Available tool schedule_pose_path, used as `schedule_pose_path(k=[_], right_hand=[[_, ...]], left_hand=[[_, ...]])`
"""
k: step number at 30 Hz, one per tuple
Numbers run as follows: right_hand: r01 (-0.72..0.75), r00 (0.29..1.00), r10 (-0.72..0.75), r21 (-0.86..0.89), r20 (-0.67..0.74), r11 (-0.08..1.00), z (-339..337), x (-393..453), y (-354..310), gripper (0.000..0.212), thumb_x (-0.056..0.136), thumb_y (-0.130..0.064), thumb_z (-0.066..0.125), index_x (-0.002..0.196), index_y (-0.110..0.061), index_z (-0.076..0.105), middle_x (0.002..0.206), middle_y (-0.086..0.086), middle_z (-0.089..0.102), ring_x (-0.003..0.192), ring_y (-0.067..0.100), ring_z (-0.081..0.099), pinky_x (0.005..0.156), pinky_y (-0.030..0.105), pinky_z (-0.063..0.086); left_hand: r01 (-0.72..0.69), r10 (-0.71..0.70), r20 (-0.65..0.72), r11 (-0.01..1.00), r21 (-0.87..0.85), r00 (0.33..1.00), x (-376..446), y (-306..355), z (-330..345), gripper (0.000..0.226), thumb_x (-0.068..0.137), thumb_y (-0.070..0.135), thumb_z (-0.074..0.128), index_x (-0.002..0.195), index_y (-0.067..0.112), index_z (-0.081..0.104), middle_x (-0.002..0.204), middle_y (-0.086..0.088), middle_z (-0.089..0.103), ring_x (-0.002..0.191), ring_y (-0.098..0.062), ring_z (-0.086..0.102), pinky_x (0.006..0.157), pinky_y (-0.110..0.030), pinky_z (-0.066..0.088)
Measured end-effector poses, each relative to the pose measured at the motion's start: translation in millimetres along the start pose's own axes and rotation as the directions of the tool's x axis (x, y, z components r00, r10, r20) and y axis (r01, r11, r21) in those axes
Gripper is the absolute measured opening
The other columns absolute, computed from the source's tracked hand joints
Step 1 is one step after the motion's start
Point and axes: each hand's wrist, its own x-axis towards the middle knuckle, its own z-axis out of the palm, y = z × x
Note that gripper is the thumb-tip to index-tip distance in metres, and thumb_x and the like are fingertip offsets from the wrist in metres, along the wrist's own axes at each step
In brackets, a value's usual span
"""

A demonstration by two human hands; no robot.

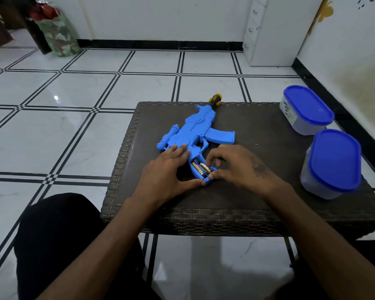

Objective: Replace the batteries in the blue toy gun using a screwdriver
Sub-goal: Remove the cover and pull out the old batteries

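Blue toy gun [191, 133], two batteries [200, 168], two hands, two lidded tubs [307, 111].

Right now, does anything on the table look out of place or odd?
The blue plastic toy gun lies with its grip compartment uncovered, two gold batteries exposed. A tiny pale speck, possibly a screw, sits loose on the dark woven table.

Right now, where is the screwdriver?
In the head view, the screwdriver lies at the table's far edge, its black-and-yellow handle poking out behind the muzzle end of the blue toy gun.
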Motion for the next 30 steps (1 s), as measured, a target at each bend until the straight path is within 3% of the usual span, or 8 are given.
schedule_pose_path(k=[8,13,16,20,25,28,30], right_hand=[[-0.003,0.989,0.007,0.025,-0.148,1.000,-8,-5,3,0.010,0.087,-0.037,0.067,0.093,-0.031,0.073,0.082,-0.018,0.064,0.070,-0.003,0.053,0.063,0.021,0.038],[-0.219,0.885,0.214,0.035,-0.414,0.975,-22,-20,22,0.013,0.089,-0.034,0.067,0.099,-0.029,0.073,0.091,-0.011,0.067,0.080,0.007,0.058,0.065,0.026,0.044],[-0.394,0.855,0.347,-0.047,-0.385,0.918,-20,-23,38,0.017,0.092,-0.034,0.064,0.106,-0.027,0.071,0.102,-0.006,0.068,0.083,0.007,0.052,0.066,0.027,0.042],[-0.474,0.852,0.426,-0.102,-0.305,0.875,-14,-18,45,0.018,0.094,-0.030,0.062,0.110,-0.025,0.068,0.104,-0.004,0.065,0.082,0.008,0.048,0.067,0.028,0.039],[-0.499,0.863,0.476,-0.138,-0.167,0.856,-13,-13,49,0.019,0.095,-0.026,0.060,0.113,-0.021,0.065,0.100,0.000,0.063,0.090,0.016,0.058,0.076,0.034,0.052],[-0.462,0.866,0.431,-0.079,-0.252,0.883,-20,-17,44,0.027,0.096,-0.023,0.055,0.121,-0.016,0.059,0.105,0.002,0.063,0.097,0.018,0.058,0.080,0.036,0.052],[-0.370,0.875,0.373,0.071,-0.308,0.926,-29,-21,33,0.029,0.098,-0.017,0.047,0.126,-0.015,0.054,0.111,0.002,0.062,0.101,0.016,0.057,0.082,0.031,0.049]], left_hand=[[0.030,-0.030,0.011,0.999,-0.010,0.999,-1,2,0,0.101,0.062,0.084,0.048,0.146,0.030,0.040,0.156,0.017,0.029,0.146,-0.004,0.020,0.114,-0.038,0.034],[0.049,-0.049,0.032,0.999,-0.016,0.998,-1,6,-3,0.100,0.062,0.084,0.050,0.146,0.030,0.041,0.156,0.016,0.029,0.146,-0.005,0.020,0.114,-0.039,0.034],[0.063,-0.064,0.032,0.998,0.021,0.997,0,12,-4,0.093,0.067,0.080,0.055,0.145,0.031,0.042,0.157,0.015,0.028,0.146,-0.007,0.020,0.113,-0.039,0.035],[0.074,-0.077,0.043,0.996,0.056,0.996,0,19,-5,0.080,0.071,0.080,0.055,0.142,0.044,0.042,0.157,0.014,0.027,0.147,-0.009,0.019,0.111,-0.040,0.037],[0.076,-0.088,0.107,0.991,0.113,0.990,0,23,-5,0.087,0.066,0.087,0.048,0.143,0.047,0.037,0.160,0.009,0.022,0.149,-0.017,0.016,0.115,-0.043,0.030],[0.070,-0.080,0.067,0.987,0.142,0.995,-2,26,0,0.085,0.071,0.083,0.047,0.145,0.044,0.035,0.160,0.006,0.022,0.149,-0.020,0.017,0.118,-0.037,0.020],[0.061,-0.066,0.035,0.989,0.136,0.997,-2,25,3,0.080,0.076,0.079,0.049,0.146,0.041,0.037,0.160,0.004,0.025,0.148,-0.021,0.018,0.118,-0.036,0.019]])
